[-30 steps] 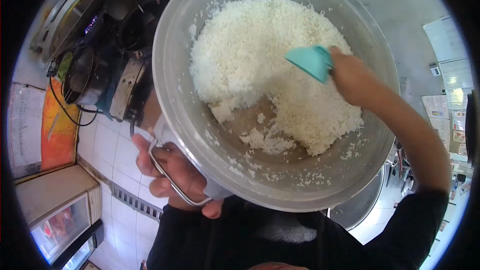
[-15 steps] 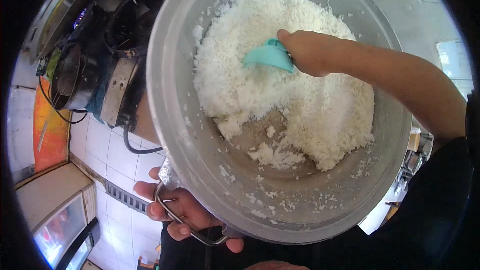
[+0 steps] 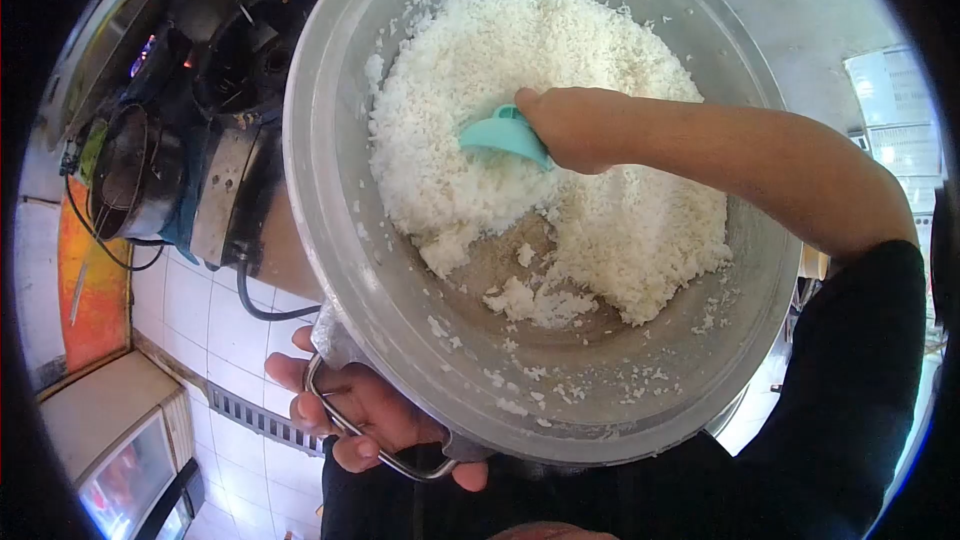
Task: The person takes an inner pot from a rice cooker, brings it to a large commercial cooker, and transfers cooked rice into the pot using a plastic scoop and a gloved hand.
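A large round metal pot [image 3: 350, 270] fills the middle of the view, tilted, with white rice [image 3: 530, 50] heaped inside. The pot's grey bottom shows through a gap in the rice. My right hand [image 3: 580, 130] grips a teal scoop [image 3: 505, 137], whose edge touches the rice left of centre. At the pot's lower left, my left hand [image 3: 375, 410] has its fingers around the wire handle [image 3: 345, 425]; part of the palm is hidden behind the rim.
To the left are a blackened stove burner [image 3: 245, 60], a dark pan [image 3: 125, 165] and a black hose [image 3: 255, 310]. A floor drain grate [image 3: 260, 420] and a glass-fronted cabinet [image 3: 135, 480] lie lower left. Papers [image 3: 895, 90] hang at the right.
My right hand and the scoop have moved left over the rice, and the scoop has come down onto it. The pot has shifted slightly in view. My left hand stays at the handle.
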`<state>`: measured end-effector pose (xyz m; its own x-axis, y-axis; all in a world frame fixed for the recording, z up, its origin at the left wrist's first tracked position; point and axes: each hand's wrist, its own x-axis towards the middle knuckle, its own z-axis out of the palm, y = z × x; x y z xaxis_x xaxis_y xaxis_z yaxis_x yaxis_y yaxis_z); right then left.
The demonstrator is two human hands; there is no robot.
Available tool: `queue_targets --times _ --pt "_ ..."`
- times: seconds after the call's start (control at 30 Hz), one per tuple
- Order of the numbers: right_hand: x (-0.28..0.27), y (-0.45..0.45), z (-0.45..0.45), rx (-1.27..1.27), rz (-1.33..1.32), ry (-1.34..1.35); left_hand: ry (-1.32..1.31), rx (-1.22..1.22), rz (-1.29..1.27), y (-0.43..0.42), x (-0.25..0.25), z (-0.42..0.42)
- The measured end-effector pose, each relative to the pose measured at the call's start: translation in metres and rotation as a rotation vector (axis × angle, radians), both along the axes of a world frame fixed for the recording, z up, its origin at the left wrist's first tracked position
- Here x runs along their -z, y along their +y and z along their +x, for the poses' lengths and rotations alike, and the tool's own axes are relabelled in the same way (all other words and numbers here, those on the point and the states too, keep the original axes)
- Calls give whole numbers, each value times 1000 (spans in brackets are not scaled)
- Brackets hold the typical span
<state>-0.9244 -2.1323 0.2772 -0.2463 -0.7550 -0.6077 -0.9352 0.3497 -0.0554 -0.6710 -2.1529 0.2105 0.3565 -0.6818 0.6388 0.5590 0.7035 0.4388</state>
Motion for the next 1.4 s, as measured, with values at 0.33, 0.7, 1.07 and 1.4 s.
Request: queue_targets --times 0.33,0.7,1.07,1.4 --pt "-5 -2 22 16 117 4 -119 -154 -62 -3 2 -5" --pt "35 28 50 -111 229 -284 -45 -163 -12 -1 0 -10" --pt "27 69 57 -101 22 -672 -350 57 -104 -6 7 25" --pt "39 113 42 -119 -234 -975 -269 59 -256 -17 10 18"
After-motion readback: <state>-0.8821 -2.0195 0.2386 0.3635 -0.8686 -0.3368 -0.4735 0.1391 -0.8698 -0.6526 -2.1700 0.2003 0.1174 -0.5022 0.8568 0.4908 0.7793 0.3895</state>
